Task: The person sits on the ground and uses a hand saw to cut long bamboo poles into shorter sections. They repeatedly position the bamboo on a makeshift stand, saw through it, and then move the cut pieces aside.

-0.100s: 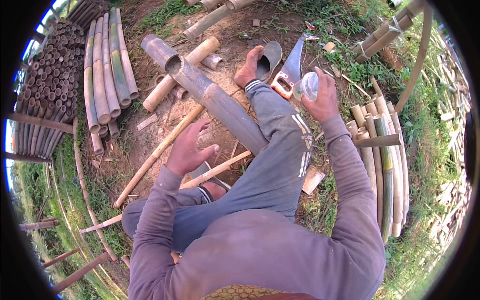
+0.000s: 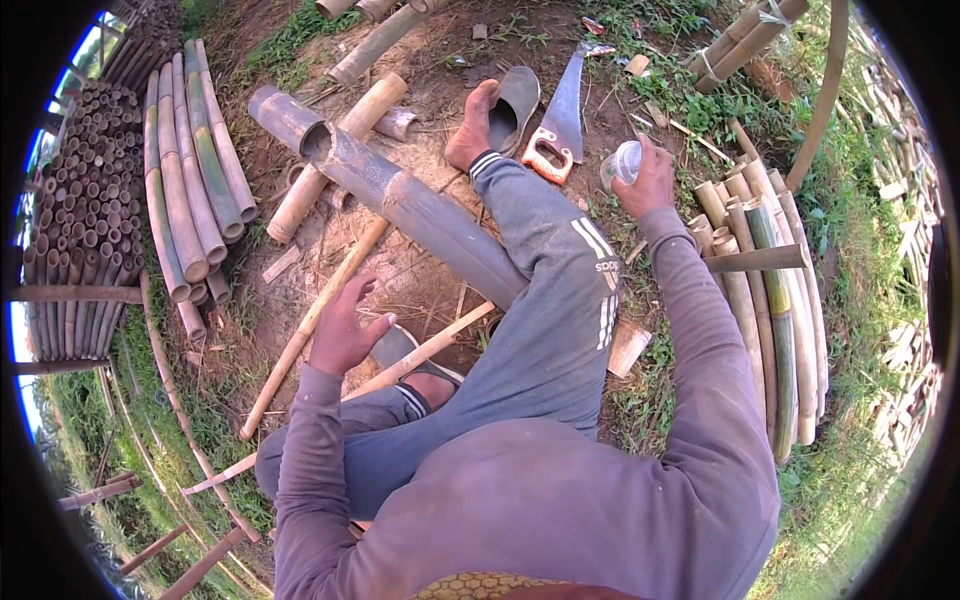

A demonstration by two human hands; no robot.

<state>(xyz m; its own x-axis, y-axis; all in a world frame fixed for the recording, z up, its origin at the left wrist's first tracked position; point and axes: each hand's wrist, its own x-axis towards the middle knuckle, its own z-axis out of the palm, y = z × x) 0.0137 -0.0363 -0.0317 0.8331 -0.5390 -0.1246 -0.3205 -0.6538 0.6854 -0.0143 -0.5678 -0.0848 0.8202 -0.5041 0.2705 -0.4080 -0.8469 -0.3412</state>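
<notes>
My right hand (image 2: 648,182) is closed around a clear plastic cup (image 2: 624,164), held up to the right of a handsaw (image 2: 562,122). The saw lies on the dirt, its orange-and-white handle toward me and its blade pointing away. Nothing is in my left hand (image 2: 342,328), which hovers over the ground with thumb and fingers apart. It is nearest a thin peeled bamboo pole (image 2: 318,322). A thick grey bamboo length (image 2: 425,215), notched near its far end, rests across a shorter bamboo piece (image 2: 345,150) and reaches my bent right leg.
Bamboo poles lean in a row (image 2: 195,160) at the left beside a large stack of cut bamboo (image 2: 85,200). Another bundle (image 2: 765,300) stands at the right behind a crossbar (image 2: 755,258). My bare foot (image 2: 475,130) is beside an empty sandal (image 2: 515,108).
The view has shifted, so the ground things sit farther left. My right hand, with the cup, has moved rightward away from the saw. My left hand has drawn slightly left and nearer.
</notes>
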